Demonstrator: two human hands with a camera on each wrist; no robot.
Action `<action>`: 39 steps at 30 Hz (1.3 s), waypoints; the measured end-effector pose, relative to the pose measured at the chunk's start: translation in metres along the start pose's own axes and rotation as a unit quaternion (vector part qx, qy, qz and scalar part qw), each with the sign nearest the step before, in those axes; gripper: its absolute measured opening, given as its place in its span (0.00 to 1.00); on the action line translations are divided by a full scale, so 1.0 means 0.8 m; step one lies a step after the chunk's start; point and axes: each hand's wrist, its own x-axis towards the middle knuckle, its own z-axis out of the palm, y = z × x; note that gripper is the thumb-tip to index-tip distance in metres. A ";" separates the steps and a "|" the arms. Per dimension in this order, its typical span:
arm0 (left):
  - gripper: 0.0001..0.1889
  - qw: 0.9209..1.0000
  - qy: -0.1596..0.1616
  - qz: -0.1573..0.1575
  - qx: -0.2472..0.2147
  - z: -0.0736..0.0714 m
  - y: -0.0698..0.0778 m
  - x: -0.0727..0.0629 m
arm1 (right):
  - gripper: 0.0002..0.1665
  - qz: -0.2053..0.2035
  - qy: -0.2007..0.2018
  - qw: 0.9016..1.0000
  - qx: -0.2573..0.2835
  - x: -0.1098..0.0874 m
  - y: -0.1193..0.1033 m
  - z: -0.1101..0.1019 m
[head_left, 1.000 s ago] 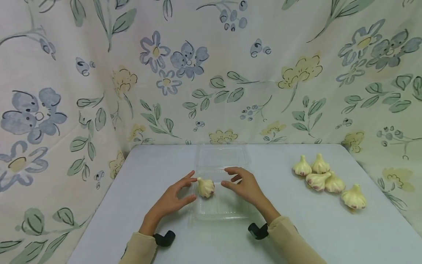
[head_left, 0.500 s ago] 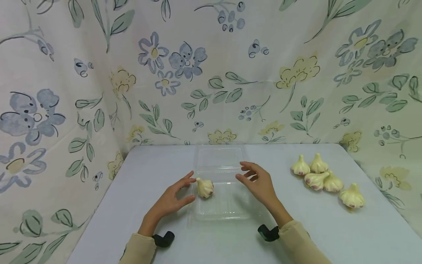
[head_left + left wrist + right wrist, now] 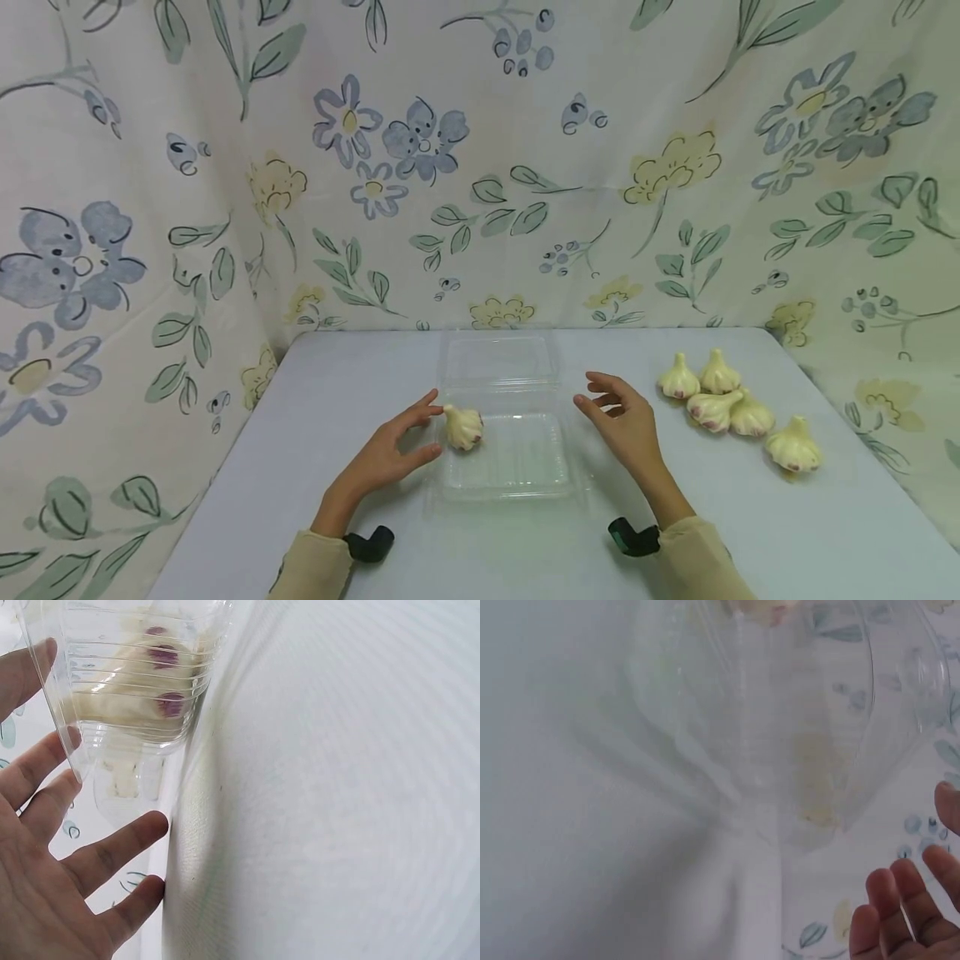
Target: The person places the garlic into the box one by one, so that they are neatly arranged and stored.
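A clear plastic clamshell box lies opened out on the white table, its lid folded back toward the curtain. One garlic bulb sits in the left part of its base, the stem pointing left; the left wrist view shows the bulb through the ribbed wall. My left hand is at the box's left side, fingers spread, with fingertips right at the rim. Off the box's right side hovers my right hand, fingers loosely bent and holding nothing. The right wrist view has the box beside that hand.
At the right of the table, several garlic bulbs stand in a cluster, with one bulb a little apart, nearer the front. A floral curtain hangs behind and along both sides.
My right hand has moved right, from over the box to beyond its right edge, toward the garlic cluster. My left hand and the bulb in the box have stayed in place.
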 end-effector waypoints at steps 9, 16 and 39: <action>0.29 1.000 0.000 0.001 0.001 0.001 0.000 -0.001 | 0.23 0.037 0.048 0.998 -0.013 -0.005 0.025 -0.030; 0.29 1.000 0.001 0.000 0.003 0.000 0.002 -0.001 | 0.22 0.055 0.079 0.995 -0.031 -0.009 0.035 -0.053; 0.29 1.000 0.003 0.004 0.003 0.000 0.001 0.000 | 0.25 0.131 0.168 0.975 -0.063 -0.018 0.069 -0.113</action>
